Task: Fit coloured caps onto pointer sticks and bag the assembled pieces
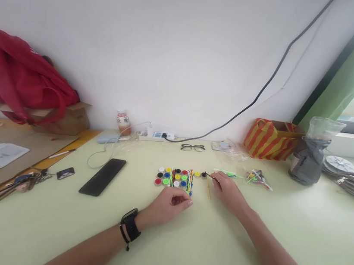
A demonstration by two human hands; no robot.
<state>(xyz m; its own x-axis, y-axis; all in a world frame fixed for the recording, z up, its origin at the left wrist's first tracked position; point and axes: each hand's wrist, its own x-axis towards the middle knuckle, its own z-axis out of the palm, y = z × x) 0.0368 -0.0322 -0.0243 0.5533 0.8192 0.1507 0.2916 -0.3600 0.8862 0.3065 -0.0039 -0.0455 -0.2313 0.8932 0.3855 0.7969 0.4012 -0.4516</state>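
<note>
My right hand [223, 185] pinches a thin black stick [208, 176] between thumb and fingers, its tip close to a small black round piece [204, 175]. On the table below lies a thin yellow stick [208, 188]. My left hand [169, 205] rests with curled fingers, thumb and forefinger tips together, and I see nothing in it. Just beyond it, small round spool-like pieces [167, 176] in white, yellow, red, black, blue and green sit in rows. Coloured thin sticks [190, 180] lie upright in columns between and beside them. A yellow round piece [197, 175] sits right of the sticks.
Beyond my right hand lie green and blue sticks [228, 173] and a clear bag of coloured pieces [258, 179]. Glasses [193, 147], a power strip [158, 136] and a bottle [124, 123] stand behind. A black phone [102, 177] lies left; a grey bag [307, 162] stands right.
</note>
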